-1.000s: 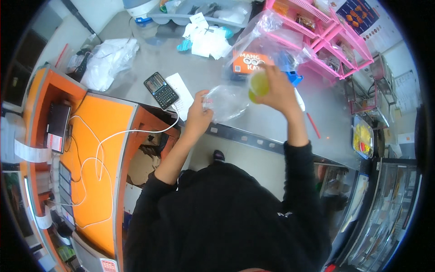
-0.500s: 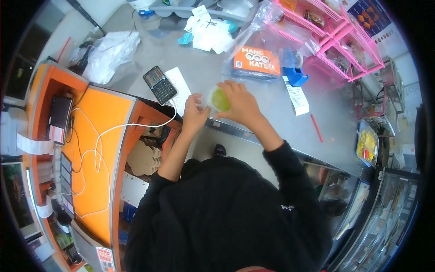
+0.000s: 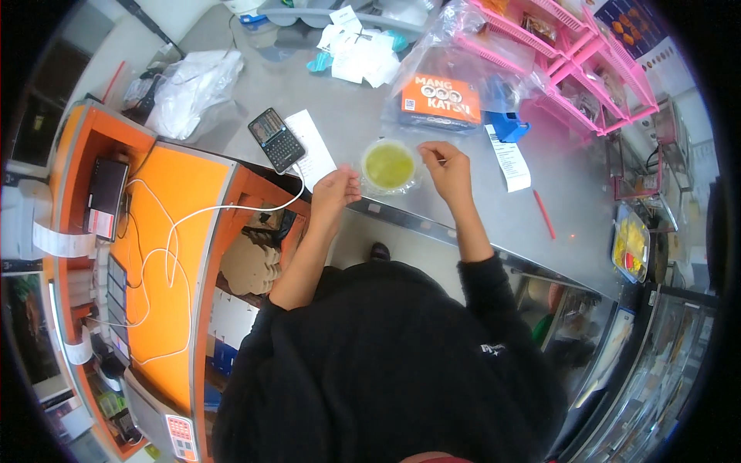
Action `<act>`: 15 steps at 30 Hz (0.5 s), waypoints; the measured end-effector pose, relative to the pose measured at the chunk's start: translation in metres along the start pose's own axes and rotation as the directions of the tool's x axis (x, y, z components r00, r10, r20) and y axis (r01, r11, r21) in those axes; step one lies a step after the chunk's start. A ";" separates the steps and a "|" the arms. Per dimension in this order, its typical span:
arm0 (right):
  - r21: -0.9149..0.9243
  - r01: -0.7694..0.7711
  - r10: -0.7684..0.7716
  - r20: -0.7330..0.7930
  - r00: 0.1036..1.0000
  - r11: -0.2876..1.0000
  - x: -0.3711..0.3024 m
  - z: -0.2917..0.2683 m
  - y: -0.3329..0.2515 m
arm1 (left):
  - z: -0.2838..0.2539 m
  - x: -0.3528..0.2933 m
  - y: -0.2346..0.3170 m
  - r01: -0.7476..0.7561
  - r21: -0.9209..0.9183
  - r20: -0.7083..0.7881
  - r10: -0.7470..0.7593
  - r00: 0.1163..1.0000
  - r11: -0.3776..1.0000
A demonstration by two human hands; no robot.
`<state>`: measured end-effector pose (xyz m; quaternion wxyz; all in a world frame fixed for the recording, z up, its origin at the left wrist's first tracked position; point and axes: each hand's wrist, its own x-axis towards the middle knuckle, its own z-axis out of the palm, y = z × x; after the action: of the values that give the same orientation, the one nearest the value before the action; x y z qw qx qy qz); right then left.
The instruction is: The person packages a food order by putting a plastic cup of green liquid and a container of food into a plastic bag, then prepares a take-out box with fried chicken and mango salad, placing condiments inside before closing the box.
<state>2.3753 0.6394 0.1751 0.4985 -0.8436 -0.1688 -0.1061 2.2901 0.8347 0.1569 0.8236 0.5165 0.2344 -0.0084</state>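
Observation:
A round clear plastic tub [image 3: 389, 167] of yellow-green liquid sits at the metal counter's near edge, with a clear, crinkled rim around it that looks like plastic film. My left hand [image 3: 336, 190] is at the tub's left side, its fingers pressed together close to the rim. On the other side my right hand [image 3: 449, 171] is raised, thumb and fingers curled into a pinch. Whether either hand grips a bit of the clear film cannot be made out. A phone-like device with a keypad [image 3: 276, 140] lies left of the tub, partly over a white paper slip [image 3: 310, 147].
An orange box in a clear bag [image 3: 440, 99] stands behind the tub. To the right are a blue tape dispenser [image 3: 507, 127], a receipt [image 3: 509, 160], a red pen-like stick [image 3: 544, 214] and pink baskets [image 3: 579, 77]. A white cable [image 3: 231, 210] crosses to the orange desk [image 3: 166, 255].
My right hand has let go of the tub and moved right. The tub, tilted in my hands before, now rests flat on the counter. My left hand has shifted slightly right and down.

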 end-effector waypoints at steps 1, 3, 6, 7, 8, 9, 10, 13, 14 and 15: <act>0.311 -0.166 0.139 0.108 0.984 0.936 0.002 0.000 0.000 | 0.003 0.001 0.000 -0.003 -0.001 0.000 0.003 1.000 1.000; 0.566 -0.336 0.228 0.254 0.940 0.753 0.004 -0.001 -0.001 | 0.007 0.002 0.000 -0.100 0.139 0.034 0.096 0.995 0.985; 0.662 -0.379 0.263 0.274 0.925 0.646 0.006 -0.003 -0.007 | 0.003 0.002 -0.003 -0.175 -0.024 -0.028 0.174 0.984 0.984; 0.626 -0.380 0.252 0.286 0.924 0.681 0.007 -0.007 -0.019 | 0.004 0.000 -0.003 -0.176 -0.025 -0.031 0.175 0.984 0.984; 0.589 -0.378 0.242 0.299 0.923 0.714 0.007 -0.008 -0.026 | 0.006 -0.001 -0.002 -0.100 -0.084 -0.102 0.091 0.991 0.991; 0.588 -0.379 0.241 0.303 0.922 0.714 0.006 -0.005 -0.027 | 0.007 -0.002 -0.002 -0.028 -0.148 -0.169 0.003 0.986 0.989; 0.572 -0.404 0.234 0.349 0.907 0.713 0.006 -0.004 -0.027 | 0.006 0.000 -0.004 -0.032 -0.152 -0.172 0.006 0.985 0.988; 0.522 -0.446 0.242 0.413 0.878 0.727 0.007 -0.007 -0.028 | 0.001 0.004 -0.011 0.010 -0.138 -0.017 -0.012 1.000 0.990; 0.490 -0.465 0.263 0.426 0.866 0.737 0.008 -0.009 -0.027 | -0.002 -0.001 -0.008 -0.018 -0.132 -0.039 0.013 0.999 0.991; 0.489 -0.463 0.261 0.426 0.866 0.739 0.009 -0.010 -0.025 | -0.004 -0.004 -0.004 -0.046 -0.126 -0.062 0.038 0.997 0.991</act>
<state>2.3740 0.6433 0.2035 0.7054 -0.6740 -0.1039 0.1933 2.2840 0.8351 0.1534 0.8474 0.4679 0.2478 0.0392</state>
